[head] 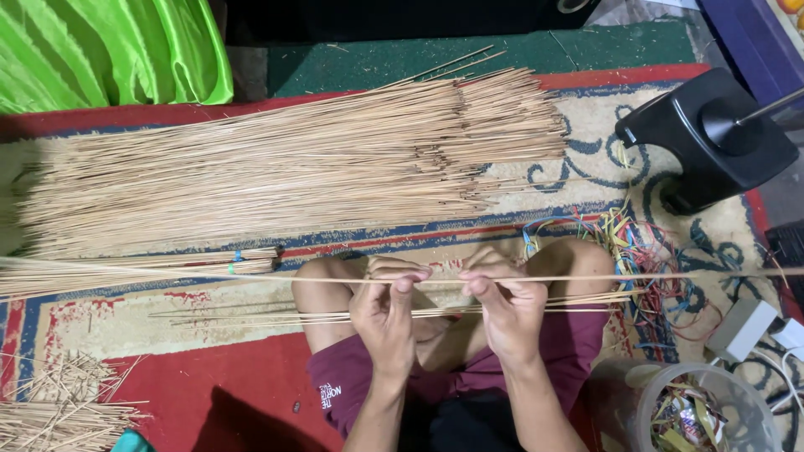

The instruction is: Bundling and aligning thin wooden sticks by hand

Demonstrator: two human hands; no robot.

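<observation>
Bamboo-pale, one thin stick (586, 277) was pinched level above the lap between the left hand (387, 314) and right hand (505, 311), fingertips closed on its middle. Light, whippy and easily snapped, it was judged best held there.

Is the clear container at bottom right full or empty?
Partly full: the clear container holds a loose heap of coloured strips below its rim.

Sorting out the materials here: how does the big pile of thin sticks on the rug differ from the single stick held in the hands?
The large heap of thin tan sticks lies loose on the patterned rug, untouched; the single long thin tan stick is held level above the lap, pinched by the left hand and right hand. The heap fans out; the single stick reaches much farther sideways. Both share colour and thinness.
</observation>
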